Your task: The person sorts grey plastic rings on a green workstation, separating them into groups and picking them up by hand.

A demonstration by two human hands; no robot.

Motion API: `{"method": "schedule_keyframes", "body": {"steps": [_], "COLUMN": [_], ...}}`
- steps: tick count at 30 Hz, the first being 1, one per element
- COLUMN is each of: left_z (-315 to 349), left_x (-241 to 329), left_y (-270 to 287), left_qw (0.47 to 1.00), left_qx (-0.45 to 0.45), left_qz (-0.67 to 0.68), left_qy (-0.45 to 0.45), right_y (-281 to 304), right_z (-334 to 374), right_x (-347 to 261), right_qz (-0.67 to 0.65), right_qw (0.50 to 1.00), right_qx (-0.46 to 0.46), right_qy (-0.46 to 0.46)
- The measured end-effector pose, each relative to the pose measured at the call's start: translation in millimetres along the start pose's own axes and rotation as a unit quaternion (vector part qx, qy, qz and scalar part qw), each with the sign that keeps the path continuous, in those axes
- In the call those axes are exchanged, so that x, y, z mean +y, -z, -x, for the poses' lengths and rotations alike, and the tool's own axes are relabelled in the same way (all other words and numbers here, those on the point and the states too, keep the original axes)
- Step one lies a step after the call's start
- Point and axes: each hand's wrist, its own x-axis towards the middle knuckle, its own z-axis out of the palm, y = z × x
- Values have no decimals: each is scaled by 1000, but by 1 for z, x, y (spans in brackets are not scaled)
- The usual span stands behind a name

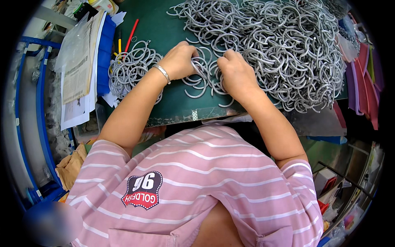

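Grey C-shaped pieces, like open bangles with a textured surface, make a large heap [288,53] on the right of the green table. A smaller pile of grey rings [133,68] lies to the left, beside my left forearm. Between my hands are a few loose curved pieces [202,84], some overlapping. My left hand [179,61], with a silver bangle [162,73] at its wrist, is closed with its fingertips on some of these. My right hand [238,76] is closed at the heap's near left edge, its fingers curled on a grey piece. Both sets of fingertips are partly hidden.
A red pen [131,35] and a yellow one [119,44] lie behind the small pile. Papers [78,70] lean against a blue bin [106,53] at the left. Blue shelving [41,103] stands further left. Pink and purple sheets [364,78] hang at the right.
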Motion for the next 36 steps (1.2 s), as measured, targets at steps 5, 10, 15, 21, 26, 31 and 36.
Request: {"method": "schedule_keyframes", "body": {"steps": [5, 10, 15, 21, 26, 31, 36], "left_z": [16, 33, 35, 24, 22, 31, 38], "left_x": [13, 4, 2, 10, 12, 23, 27], "left_y": [18, 23, 3, 5, 6, 11, 0], "left_qw": [996, 964, 998, 996, 997, 994, 997], "left_qx": [0, -14, 52, 12, 24, 9, 38], "left_qz": [81, 258, -10, -84, -49, -97, -62], "left_qy": [28, 67, -32, -13, 46, 54, 29], "right_y": [34, 41, 20, 13, 9, 29, 22], "right_z": [6, 20, 18, -10, -12, -3, 9], "right_x": [3, 4, 3, 7, 13, 3, 1], "right_qz": [-153, -300, -229, -53, -36, -63, 8], "right_qw": [984, 939, 972, 996, 995, 994, 993], "right_qx": [57, 26, 6, -60, -71, -83, -107], "right_qy": [-66, -169, -48, 29, 52, 33, 54]}}
